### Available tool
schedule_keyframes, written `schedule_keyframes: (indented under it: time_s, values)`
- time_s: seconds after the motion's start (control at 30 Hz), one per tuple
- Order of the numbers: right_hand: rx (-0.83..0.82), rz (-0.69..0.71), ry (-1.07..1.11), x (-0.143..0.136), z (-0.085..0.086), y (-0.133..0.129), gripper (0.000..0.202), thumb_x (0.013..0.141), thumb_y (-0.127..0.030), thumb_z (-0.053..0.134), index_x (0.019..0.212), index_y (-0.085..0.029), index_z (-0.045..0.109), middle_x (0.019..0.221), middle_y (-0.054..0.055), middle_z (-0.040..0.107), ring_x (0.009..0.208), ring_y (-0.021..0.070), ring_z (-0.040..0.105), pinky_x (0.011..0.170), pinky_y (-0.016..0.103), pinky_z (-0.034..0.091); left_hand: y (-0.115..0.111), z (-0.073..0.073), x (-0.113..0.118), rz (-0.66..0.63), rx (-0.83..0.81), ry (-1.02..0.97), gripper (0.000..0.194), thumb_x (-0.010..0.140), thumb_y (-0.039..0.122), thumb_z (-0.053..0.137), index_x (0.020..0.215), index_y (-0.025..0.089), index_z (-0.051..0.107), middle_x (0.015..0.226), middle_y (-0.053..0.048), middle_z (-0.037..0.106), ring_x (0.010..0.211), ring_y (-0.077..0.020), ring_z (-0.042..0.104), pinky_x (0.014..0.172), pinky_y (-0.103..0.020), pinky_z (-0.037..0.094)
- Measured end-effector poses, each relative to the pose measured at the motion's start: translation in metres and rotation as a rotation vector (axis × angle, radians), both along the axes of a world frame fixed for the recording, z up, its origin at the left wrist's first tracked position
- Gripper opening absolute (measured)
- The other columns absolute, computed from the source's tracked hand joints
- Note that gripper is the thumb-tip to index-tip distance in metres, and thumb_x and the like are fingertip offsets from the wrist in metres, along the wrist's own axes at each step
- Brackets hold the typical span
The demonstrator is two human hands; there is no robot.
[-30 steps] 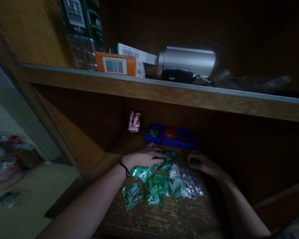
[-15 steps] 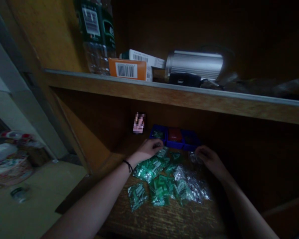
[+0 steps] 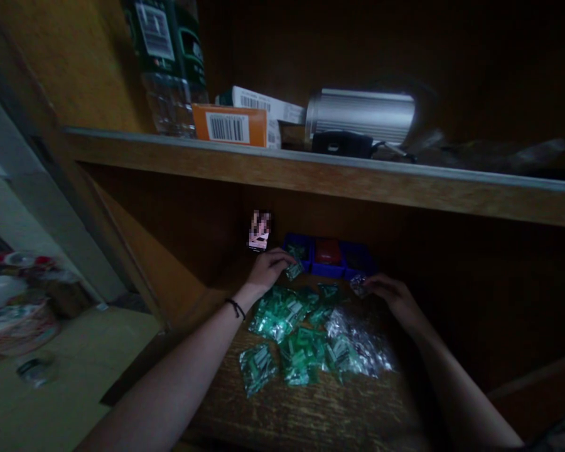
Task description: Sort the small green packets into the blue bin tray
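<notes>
No lettering is legible. Barcodes only: one on a white label on the orange box [image 3: 229, 125], one on the white box [image 3: 258, 103] behind it, and one on the label of the dark bottle [image 3: 167, 44], all on the upper shelf [image 3: 311, 172]; digits too blurred to read.

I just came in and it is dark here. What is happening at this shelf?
A person reaches into the lower shelf with both hands. The left hand holds a small green packet at the blue tray. The right hand holds a clear packet beside it. A pile of packets lies in front.
</notes>
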State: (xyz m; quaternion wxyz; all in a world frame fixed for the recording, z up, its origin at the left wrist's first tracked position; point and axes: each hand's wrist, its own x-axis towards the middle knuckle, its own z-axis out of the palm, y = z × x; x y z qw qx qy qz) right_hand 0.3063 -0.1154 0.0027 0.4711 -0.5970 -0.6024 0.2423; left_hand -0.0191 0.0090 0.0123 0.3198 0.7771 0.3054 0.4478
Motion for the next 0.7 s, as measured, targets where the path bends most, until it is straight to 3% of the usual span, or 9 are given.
schedule_keyframes:
  time_s: [0.07, 0.13, 0.23, 0.37, 0.47, 0.57, 0.7]
  values:
    - [0.001, 0.001, 0.059, -0.001, 0.001, -0.002, 0.021, 0.08, -0.042, 0.063, 0.084, -0.024, 0.073, 0.089, 0.003, 0.072, 0.093, 0.0259, 0.064, 0.088, 0.038, 0.044, 0.001, 0.0, -0.001, 0.015, 0.031, 0.017, 0.027, 0.087, 0.021, 0.055, 0.106, 0.022, 0.074, 0.118, -0.007, 0.068, 0.113, -0.0248, 0.061, 0.105, -0.043, 0.044]
    - [-0.004, 0.01, 0.09, -0.001, 0.0, -0.003, 0.02, 0.082, -0.041, 0.063, 0.084, -0.023, 0.073, 0.085, 0.002, 0.071, 0.088, 0.0246, 0.063, 0.084, 0.036, 0.044, 0.001, -0.002, 0.001, 0.046, 0.044, 0.112, 0.042, 0.088, 0.025, 0.059, 0.129, 0.025, 0.064, 0.141, -0.007, 0.058, 0.133, -0.0277, 0.048, 0.115, -0.049, 0.033]
    - [0.007, 0.023, 0.106, 0.003, -0.004, -0.002, 0.021, 0.084, -0.04, 0.061, 0.081, -0.022, 0.071, 0.08, 0.002, 0.069, 0.082, 0.0228, 0.061, 0.078, 0.034, 0.044, 0.001, -0.008, 0.004, 0.115, 0.08, 0.268, 0.061, 0.085, 0.023, 0.063, 0.144, 0.025, 0.05, 0.155, -0.009, 0.043, 0.145, -0.0307, 0.032, 0.12, -0.053, 0.023]
    - [0.064, -0.07, 0.173, 0.01, -0.011, 0.003, 0.024, 0.086, -0.042, 0.061, 0.077, -0.022, 0.07, 0.078, 0.003, 0.07, 0.08, 0.0229, 0.063, 0.076, 0.035, 0.047, -0.001, -0.009, 0.006, 0.164, 0.206, 0.318, 0.049, 0.082, 0.016, 0.061, 0.131, 0.023, 0.06, 0.139, -0.008, 0.055, 0.13, -0.0287, 0.046, 0.114, -0.049, 0.034]
    - [0.126, -0.143, 0.156, 0.01, -0.011, 0.007, 0.028, 0.089, -0.045, 0.058, 0.098, -0.024, 0.075, 0.102, 0.006, 0.075, 0.096, 0.0255, 0.066, 0.092, 0.04, 0.048, -0.004, -0.003, 0.004, 0.178, 0.239, 0.304, 0.031, 0.081, 0.013, 0.058, 0.109, 0.021, 0.068, 0.112, -0.006, 0.065, 0.11, -0.0253, 0.057, 0.1, -0.042, 0.045]
    - [0.145, -0.145, -0.006, 0.006, -0.007, 0.008, 0.04, 0.091, -0.049, 0.057, 0.121, -0.026, 0.07, 0.129, 0.006, 0.068, 0.118, 0.0268, 0.061, 0.108, 0.045, 0.041, -0.009, 0.003, 0.001, 0.039, 0.225, 0.383, 0.021, 0.084, 0.015, 0.056, 0.101, 0.021, 0.067, 0.099, -0.004, 0.067, 0.099, -0.0218, 0.061, 0.09, -0.036, 0.049]
    - [0.076, -0.115, -0.172, -0.001, -0.005, 0.005, 0.036, 0.092, -0.049, 0.055, 0.114, -0.025, 0.073, 0.123, 0.008, 0.07, 0.117, 0.0283, 0.062, 0.107, 0.047, 0.042, -0.019, 0.007, 0.0, -0.141, 0.24, 0.601, 0.023, 0.095, 0.038, 0.055, 0.11, 0.026, 0.067, 0.114, -0.004, 0.068, 0.11, -0.0233, 0.06, 0.097, -0.037, 0.046]
